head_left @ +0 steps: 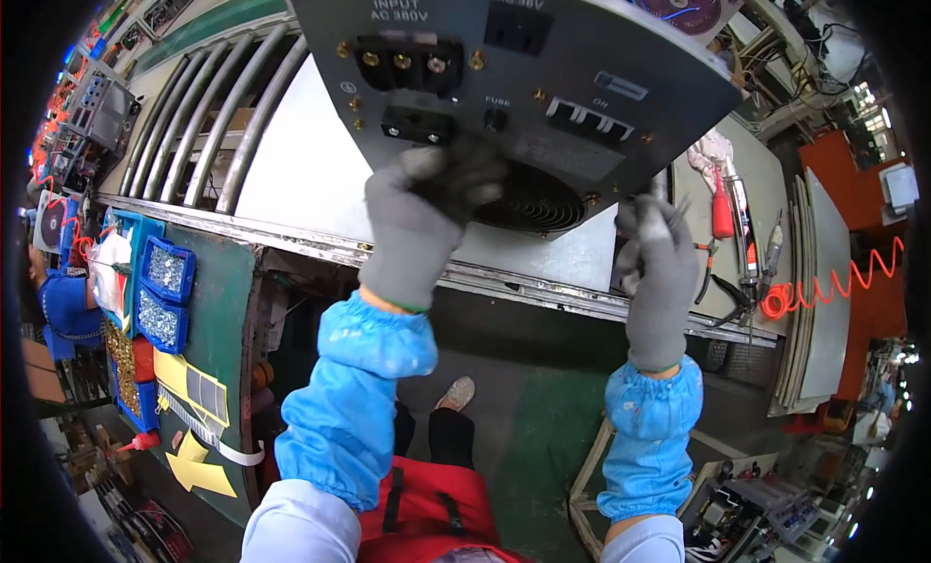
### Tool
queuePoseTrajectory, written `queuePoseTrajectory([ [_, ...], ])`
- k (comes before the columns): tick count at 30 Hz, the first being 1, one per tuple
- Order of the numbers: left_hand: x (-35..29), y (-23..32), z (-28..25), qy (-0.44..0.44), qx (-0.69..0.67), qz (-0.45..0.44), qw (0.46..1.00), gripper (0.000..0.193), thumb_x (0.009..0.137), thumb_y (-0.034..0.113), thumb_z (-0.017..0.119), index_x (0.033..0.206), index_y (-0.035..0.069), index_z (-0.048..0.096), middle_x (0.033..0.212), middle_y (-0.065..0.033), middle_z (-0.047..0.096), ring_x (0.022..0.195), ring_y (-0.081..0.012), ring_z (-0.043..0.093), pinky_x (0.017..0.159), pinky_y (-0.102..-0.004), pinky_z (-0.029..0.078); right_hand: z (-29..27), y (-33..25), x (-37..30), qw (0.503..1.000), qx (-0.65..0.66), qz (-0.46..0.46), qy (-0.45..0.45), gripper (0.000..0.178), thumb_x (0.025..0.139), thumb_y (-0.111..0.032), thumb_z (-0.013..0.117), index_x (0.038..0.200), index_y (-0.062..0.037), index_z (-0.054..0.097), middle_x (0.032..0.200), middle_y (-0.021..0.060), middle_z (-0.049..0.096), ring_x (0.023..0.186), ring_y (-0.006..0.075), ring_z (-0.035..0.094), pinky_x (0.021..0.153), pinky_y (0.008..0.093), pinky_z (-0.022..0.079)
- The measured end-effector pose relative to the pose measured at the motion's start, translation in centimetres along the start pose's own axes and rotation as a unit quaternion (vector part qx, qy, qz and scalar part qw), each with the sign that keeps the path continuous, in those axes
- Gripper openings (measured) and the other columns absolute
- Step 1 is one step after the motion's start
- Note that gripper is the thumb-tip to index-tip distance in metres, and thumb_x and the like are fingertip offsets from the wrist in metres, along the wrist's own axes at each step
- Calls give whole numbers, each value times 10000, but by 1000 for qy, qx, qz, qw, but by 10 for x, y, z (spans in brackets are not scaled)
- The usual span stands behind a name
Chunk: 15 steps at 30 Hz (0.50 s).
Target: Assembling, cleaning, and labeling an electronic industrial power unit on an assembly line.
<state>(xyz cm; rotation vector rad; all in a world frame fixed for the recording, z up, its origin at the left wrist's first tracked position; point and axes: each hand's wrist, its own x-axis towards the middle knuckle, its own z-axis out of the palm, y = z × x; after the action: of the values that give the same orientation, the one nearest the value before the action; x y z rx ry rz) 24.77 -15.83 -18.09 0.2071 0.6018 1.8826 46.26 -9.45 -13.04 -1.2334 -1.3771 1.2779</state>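
A large dark grey metal equipment cabinet (pixel 427 39) stands tilted in view, its panel carrying a terminal block, sockets, a fuse holder and a breaker switch. Near the panel's lower edge is a round fan grille (pixel 538 209). My left hand (pixel 417 219), in a grey glove with dark fingertips, reaches to the panel between the lower socket and the grille; its fingers are smeared by motion. My right hand (pixel 659 262), gloved alike, is beside the cabinet's lower right corner with fingers curled in. Whatever it may hold is hidden. Blue sleeve covers wrap both forearms.
Metal rollers (pixel 208 127) run left of the cabinet. Blue bins (pixel 162 296) of small hardware sit on a green bench at left. At right lie a red-handled tool (pixel 722 209), pliers (pixel 706 272), a silver powered driver (pixel 745 228) and a coiled orange hose (pixel 776 301).
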Motion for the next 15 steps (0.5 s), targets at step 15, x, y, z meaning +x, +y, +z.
queuePoseTrajectory([
  [15, -16, 85, 127, -92, 664, 616, 413, 344, 769, 177, 719, 1103, 100, 691, 1068, -85, 694, 1081, -322, 612, 969, -426, 428, -2, -53, -67, 997, -11, -13, -76, 347, 983, -123, 495, 1288, 25, 568, 953, 51, 609, 721, 78, 543, 577, 216, 451],
])
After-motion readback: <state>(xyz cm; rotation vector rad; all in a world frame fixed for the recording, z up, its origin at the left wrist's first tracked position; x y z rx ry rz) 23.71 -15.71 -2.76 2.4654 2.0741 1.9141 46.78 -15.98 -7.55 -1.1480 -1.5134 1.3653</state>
